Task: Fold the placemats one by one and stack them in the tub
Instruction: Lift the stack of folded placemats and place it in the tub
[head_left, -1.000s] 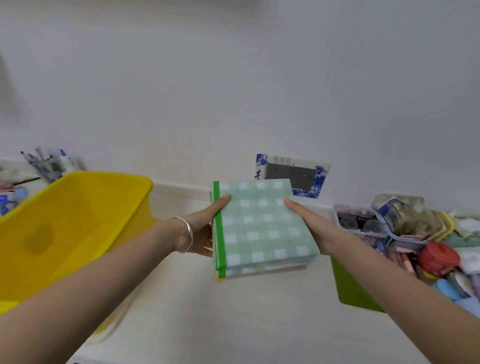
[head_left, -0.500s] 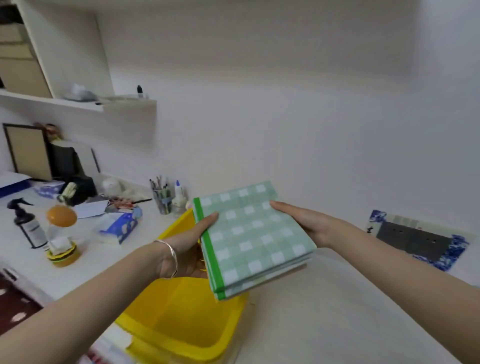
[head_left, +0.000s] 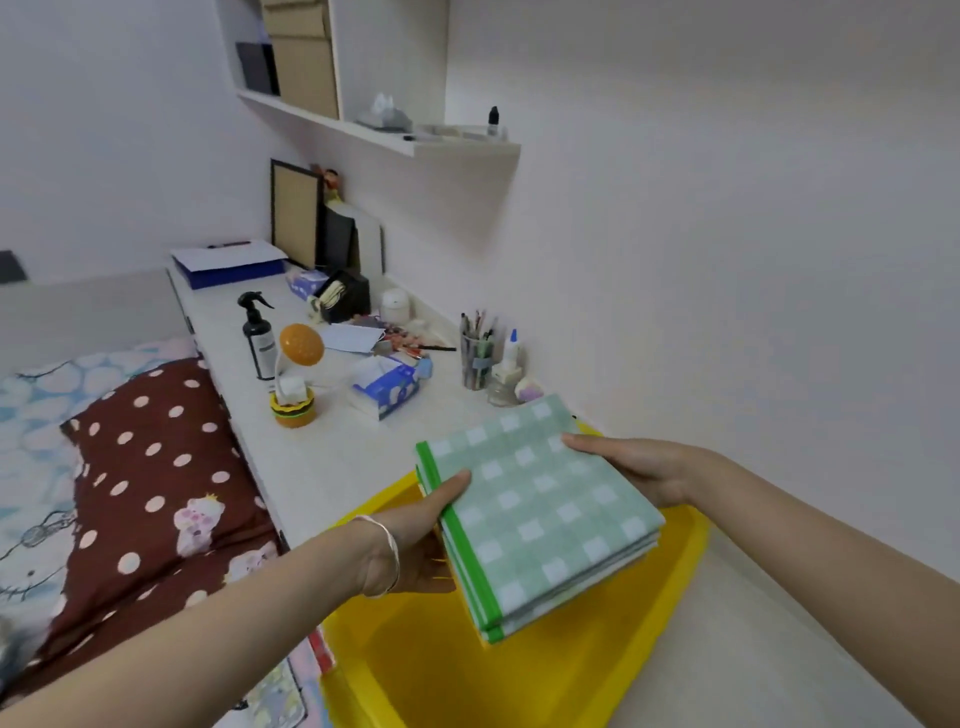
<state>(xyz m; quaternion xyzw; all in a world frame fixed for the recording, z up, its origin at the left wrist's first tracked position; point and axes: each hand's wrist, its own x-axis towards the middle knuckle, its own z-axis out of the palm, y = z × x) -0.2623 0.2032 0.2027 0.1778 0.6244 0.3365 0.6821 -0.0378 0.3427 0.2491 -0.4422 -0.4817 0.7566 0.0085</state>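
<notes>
Change: folded green-and-white checked cloth placemat with a bright green border (head_left: 540, 514), off to the tub's right a second ago, now held above the yellow plastic tub (head_left: 685, 566), apart from it.
Left hand (head_left: 421, 540): thumb flat on top beside the green border, fingers underneath, clamping that edge.
Right hand (head_left: 639, 467): thumb on top of the opposite edge, fingers hidden below, pinching it.
Meaning: fold apparently finished; lowering into the tub probably next.
Surface: long white desk (head_left: 322, 467) carrying a black spray bottle (head_left: 258, 338), clear pen cup (head_left: 477, 358), blue tissue box (head_left: 387, 387).
Room: white wall shelf (head_left: 395, 140) above; brown polka-dot pillow (head_left: 150, 467) at left.
</notes>
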